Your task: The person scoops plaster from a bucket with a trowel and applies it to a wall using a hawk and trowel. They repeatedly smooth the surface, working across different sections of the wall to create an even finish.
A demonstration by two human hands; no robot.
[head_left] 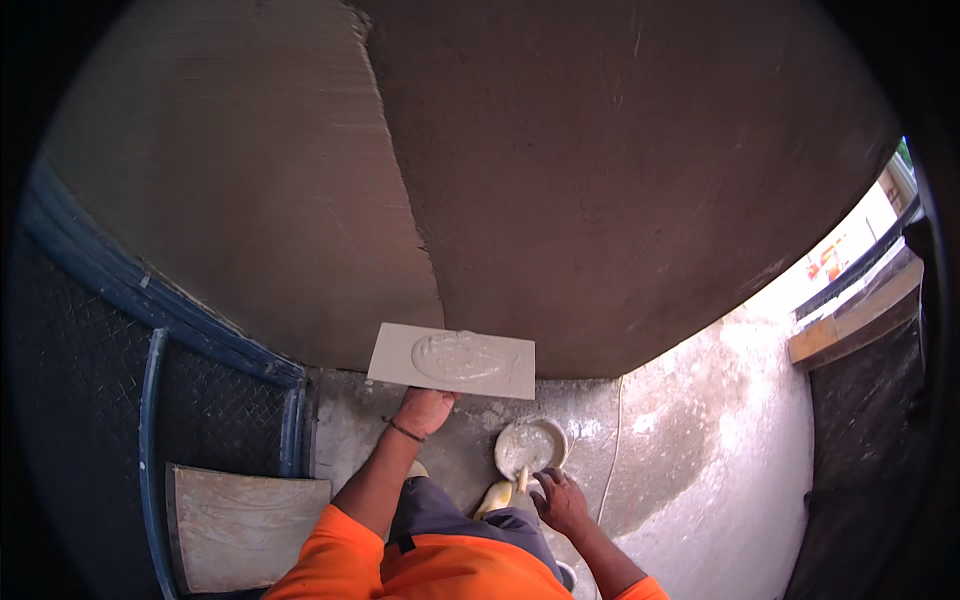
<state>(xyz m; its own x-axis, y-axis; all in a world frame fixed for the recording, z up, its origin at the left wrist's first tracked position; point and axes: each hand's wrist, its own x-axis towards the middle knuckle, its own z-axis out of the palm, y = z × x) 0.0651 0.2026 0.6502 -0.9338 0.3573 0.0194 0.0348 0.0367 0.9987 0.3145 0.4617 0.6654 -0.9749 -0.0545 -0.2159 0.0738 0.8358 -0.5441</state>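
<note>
One white board (388,358), one plaster mound (465,357) on it, sits above the left hand (426,411) gripping it — the right hand (562,502), fingers loosely parted, hovers by one bucket (501,452).

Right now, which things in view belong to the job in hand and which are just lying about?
In use: white board with paste, on left hand; tub by right hand; partly coated wall.

Seemingly idle: pale cord; stained panel; wooden plank.
</note>
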